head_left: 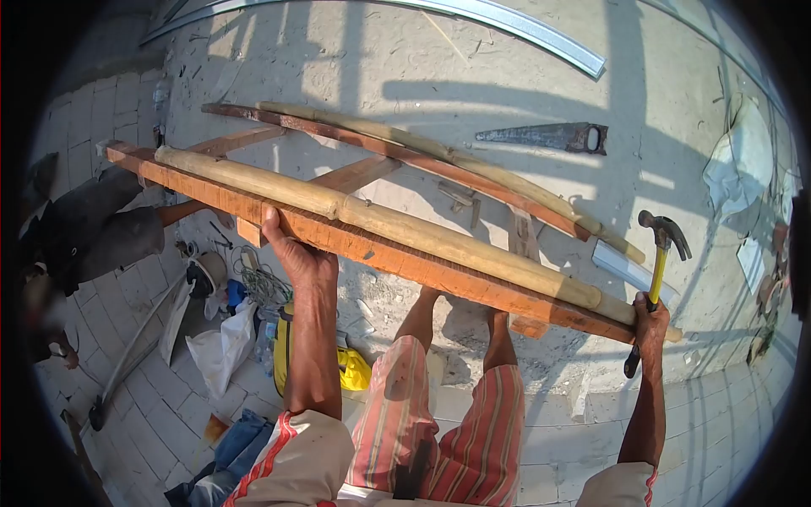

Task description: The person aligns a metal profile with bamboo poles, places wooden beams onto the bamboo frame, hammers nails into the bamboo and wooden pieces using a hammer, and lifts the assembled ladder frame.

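My left hand (302,253) is closed around the near reddish wooden beam (405,264), thumb on top, its other fingers hidden behind. A bamboo pole (465,240) lies along this beam's upper side. In my right hand (650,325) is a claw hammer (658,262) with a yellow and black handle, head up; the hand is against the beam's right end. Short crosspieces (355,175) link the near beam to a far beam (422,162), which has a second bamboo pole (498,180) beside it.
A handsaw (545,137) lies on the sandy ground beyond the frame. Another person (106,224) is at the left, an arm near the frame's left end. Bags (221,348), a yellow bag (351,370) and coiled cord (263,286) lie on the left. Metal channel (524,29) lies far off.
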A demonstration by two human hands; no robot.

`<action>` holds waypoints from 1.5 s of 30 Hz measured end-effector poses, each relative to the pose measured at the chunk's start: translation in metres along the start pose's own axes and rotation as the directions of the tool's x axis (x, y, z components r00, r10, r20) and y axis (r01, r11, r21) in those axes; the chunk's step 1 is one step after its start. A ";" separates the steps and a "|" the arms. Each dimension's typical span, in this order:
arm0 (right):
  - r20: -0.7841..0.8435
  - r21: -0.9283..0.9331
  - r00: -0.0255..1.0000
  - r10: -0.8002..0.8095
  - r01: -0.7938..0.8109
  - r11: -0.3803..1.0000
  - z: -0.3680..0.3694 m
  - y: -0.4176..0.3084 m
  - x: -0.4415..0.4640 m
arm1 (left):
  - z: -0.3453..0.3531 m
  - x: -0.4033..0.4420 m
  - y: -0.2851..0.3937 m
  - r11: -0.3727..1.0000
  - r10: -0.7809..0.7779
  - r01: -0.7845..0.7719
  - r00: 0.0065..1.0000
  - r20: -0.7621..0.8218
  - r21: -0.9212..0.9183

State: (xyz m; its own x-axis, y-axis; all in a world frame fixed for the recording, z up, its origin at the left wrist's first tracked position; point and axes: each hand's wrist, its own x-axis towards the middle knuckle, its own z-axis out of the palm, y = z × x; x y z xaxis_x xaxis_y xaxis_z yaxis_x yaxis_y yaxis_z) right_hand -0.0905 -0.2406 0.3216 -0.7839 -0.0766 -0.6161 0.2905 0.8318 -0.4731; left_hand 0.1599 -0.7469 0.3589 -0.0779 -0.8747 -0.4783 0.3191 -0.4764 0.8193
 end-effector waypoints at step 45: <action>0.556 -0.017 0.829 0.059 -0.059 0.998 0.407 -0.261 0.029 | -0.184 -0.026 0.018 0.967 -0.249 0.254 0.957 -0.152 0.015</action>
State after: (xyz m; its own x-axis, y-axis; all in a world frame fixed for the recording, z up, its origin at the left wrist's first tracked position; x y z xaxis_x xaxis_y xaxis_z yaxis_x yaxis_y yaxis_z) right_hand 0.0337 -0.6837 0.1709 -0.3281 -0.3203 -0.8887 0.3271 0.8440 -0.4250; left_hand 0.3413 -0.7166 0.3277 -0.0102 -0.7047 -0.7094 0.2742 -0.6842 0.6758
